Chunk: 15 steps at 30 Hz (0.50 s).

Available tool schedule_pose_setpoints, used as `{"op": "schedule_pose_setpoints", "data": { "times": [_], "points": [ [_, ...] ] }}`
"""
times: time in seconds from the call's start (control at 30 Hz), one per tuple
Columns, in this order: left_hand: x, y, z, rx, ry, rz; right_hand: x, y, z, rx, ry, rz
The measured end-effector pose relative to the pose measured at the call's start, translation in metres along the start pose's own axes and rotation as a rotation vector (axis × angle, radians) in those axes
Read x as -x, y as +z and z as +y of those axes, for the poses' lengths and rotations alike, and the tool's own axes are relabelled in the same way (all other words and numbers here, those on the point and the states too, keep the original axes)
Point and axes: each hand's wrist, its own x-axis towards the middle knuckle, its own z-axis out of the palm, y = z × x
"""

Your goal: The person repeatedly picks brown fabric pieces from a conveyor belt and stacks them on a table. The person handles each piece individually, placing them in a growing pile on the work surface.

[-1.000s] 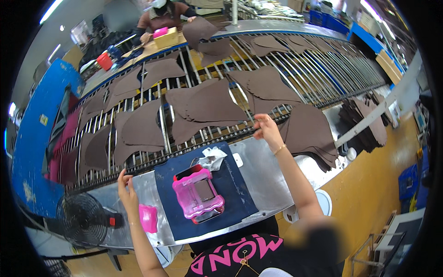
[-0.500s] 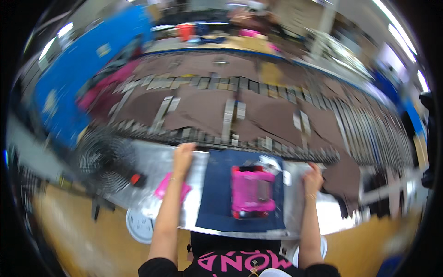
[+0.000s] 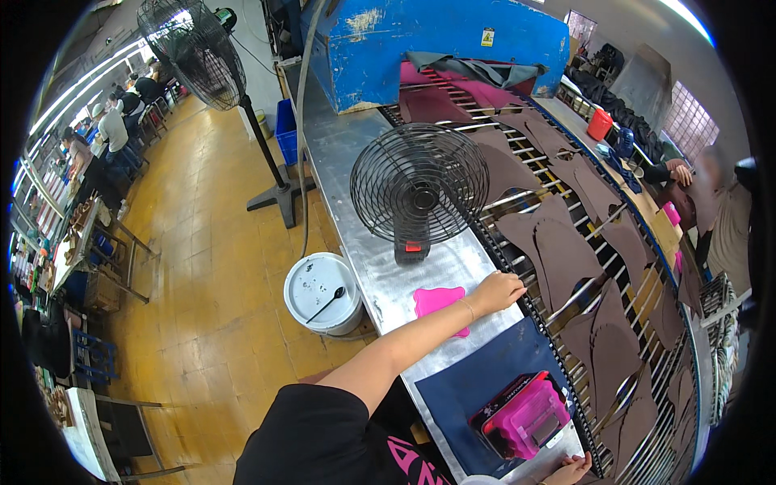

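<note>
My left hand (image 3: 497, 291) reaches over the steel bench (image 3: 364, 218) and rests with its fingertips on the near edge of the roller conveyor (image 3: 525, 198), beside a brown leather piece (image 3: 562, 255); it holds nothing. Under my forearm lies a pink sheet (image 3: 436, 301). Only part of my right hand (image 3: 570, 469) shows at the bottom edge, fingers spread on the bench, next to a pink box-like tool (image 3: 529, 414) on a dark blue mat (image 3: 477, 380).
A small black table fan (image 3: 419, 190) stands on the bench just beyond my left hand. A white lidded bucket (image 3: 323, 293) and a tall standing fan (image 3: 194, 48) are on the floor to the left. A blue machine (image 3: 436, 44) covers the conveyor's far end. Another person's hand (image 3: 683, 172) works across the belt.
The view has swung left, so the bench and conveyor now run diagonally. My left hand has slid along the conveyor edge past the pink sheet; my right hand has dropped to the bottom edge.
</note>
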Motion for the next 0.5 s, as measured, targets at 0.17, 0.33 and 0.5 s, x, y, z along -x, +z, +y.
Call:
{"op": "schedule_pose_setpoints", "data": {
  "times": [0.17, 0.33, 0.5],
  "points": [
    [-0.002, -0.001, 0.002, -0.01, 0.058, 0.019, -0.002, 0.0, 0.005, -0.007, 0.01, -0.017],
    [-0.001, 0.001, 0.002, -0.061, 0.126, 0.072, 0.006, -0.002, -0.016, 0.014, 0.005, -0.018],
    [0.001, 0.003, 0.003, -0.123, 0.212, 0.154, 0.006, -0.006, -0.016, -0.044, 0.024, -0.034]
  ]
}}
